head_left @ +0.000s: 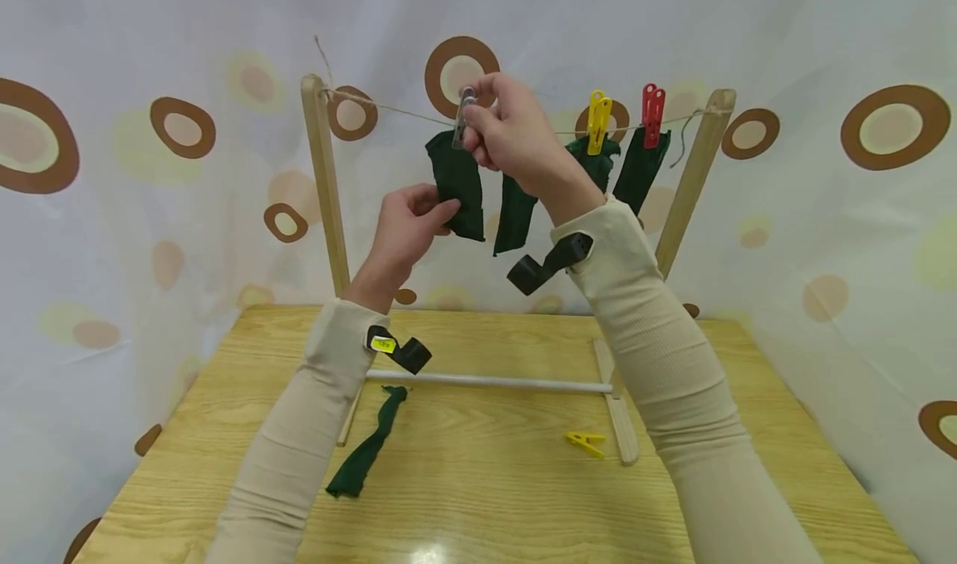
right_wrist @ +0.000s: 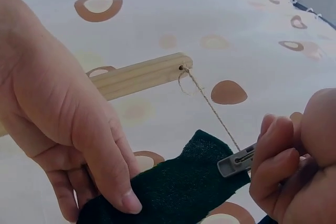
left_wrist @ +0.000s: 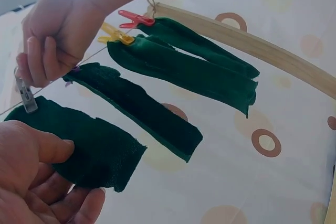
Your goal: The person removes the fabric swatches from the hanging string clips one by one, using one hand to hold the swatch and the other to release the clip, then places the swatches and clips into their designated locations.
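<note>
A dark green cloth strip (head_left: pixel 462 194) hangs at the string line (head_left: pixel 404 112), left of the other strips. My right hand (head_left: pixel 516 128) pinches a grey clothespin (right_wrist: pixel 233 165) whose tip lies over the strip's top edge. Lower on the same strip, my left hand (head_left: pixel 407 228) holds the cloth between thumb and fingers, as the left wrist view shows. Beside it hangs another green strip (left_wrist: pixel 142 111), with a bit of a purple clip at its top, mostly behind my right hand. Farther right, a yellow clothespin (head_left: pixel 599 122) and a red clothespin (head_left: pixel 653 115) each grip a green strip.
Wooden posts (head_left: pixel 326 182) hold the string at both ends. A white rod (head_left: pixel 493 380) joins the stand's feet (head_left: pixel 622 423). On the wooden table (head_left: pixel 478 497) lie a loose green strip (head_left: pixel 371 448) and a yellow clothespin (head_left: pixel 586 443). A patterned curtain (head_left: pixel 149 240) stands behind.
</note>
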`<act>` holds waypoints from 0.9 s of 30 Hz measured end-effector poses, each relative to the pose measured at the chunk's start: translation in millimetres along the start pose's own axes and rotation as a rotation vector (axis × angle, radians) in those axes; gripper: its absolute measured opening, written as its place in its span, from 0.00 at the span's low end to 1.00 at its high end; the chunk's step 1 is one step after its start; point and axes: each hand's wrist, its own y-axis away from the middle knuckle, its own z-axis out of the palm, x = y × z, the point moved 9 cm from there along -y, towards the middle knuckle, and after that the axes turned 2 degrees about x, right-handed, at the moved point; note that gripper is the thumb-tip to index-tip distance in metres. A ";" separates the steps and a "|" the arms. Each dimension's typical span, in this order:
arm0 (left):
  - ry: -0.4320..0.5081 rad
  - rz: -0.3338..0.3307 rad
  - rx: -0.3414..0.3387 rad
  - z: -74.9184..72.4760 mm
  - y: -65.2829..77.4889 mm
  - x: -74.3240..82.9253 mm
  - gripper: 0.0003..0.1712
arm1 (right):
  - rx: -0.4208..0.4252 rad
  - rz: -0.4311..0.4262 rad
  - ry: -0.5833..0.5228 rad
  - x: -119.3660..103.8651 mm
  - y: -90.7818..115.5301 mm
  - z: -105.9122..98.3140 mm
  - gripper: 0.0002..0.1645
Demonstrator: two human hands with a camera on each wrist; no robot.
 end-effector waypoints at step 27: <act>0.069 -0.006 0.020 -1.2 -0.9 -2.2 0.14 | 0.133 -0.092 -0.489 2.2 -1.5 -6.1 0.08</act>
